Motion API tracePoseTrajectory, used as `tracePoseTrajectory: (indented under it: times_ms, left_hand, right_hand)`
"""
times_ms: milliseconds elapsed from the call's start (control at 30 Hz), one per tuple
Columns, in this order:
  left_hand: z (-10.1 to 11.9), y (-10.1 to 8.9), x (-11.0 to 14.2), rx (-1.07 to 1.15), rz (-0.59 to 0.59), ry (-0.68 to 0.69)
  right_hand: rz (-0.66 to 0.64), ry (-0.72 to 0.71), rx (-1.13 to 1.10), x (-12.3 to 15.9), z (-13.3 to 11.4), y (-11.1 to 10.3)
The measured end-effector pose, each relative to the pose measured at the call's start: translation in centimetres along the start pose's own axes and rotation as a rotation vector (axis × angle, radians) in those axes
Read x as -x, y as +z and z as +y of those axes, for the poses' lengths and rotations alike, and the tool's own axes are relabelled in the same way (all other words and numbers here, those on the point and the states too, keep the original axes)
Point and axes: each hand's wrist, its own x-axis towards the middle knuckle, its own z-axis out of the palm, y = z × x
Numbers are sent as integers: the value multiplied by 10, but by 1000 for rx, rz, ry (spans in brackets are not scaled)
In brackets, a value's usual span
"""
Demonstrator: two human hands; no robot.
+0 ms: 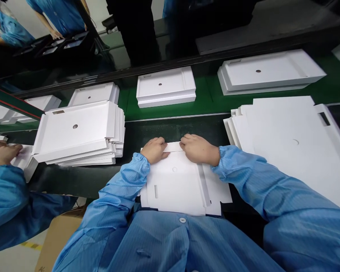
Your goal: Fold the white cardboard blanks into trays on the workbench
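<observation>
In front of me lies a white cardboard sheet (178, 185), cut and creased like a box blank, with a small slot and a faint round mark. Its far edge flap (173, 147) stands between my hands. My left hand (155, 150) has its fingers curled over the left end of that flap, with the thumb on the near side. Curled likewise, my right hand (200, 149) grips the flap's right end. The undersides of both hands' fingertips are hidden.
To the left is a stack of folded white trays (73, 128); to the right, a pile of flat blanks (289, 139). More trays (167, 85) stand on the green belt (206, 92) beyond. A co-worker's hands (4, 153) work at far left. A brown carton (59, 238) stands below.
</observation>
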Motion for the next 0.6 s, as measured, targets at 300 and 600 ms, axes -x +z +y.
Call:
tracePoseTrajectory:
  times_ms: [300, 600]
  left_hand:
    - [16, 6, -8, -90, 34, 14]
    - [-10, -16, -38, 204, -83, -259]
  right_hand:
    - [-46, 73, -123, -8, 3, -1]
    - [-115, 192, -342, -30, 29, -9]
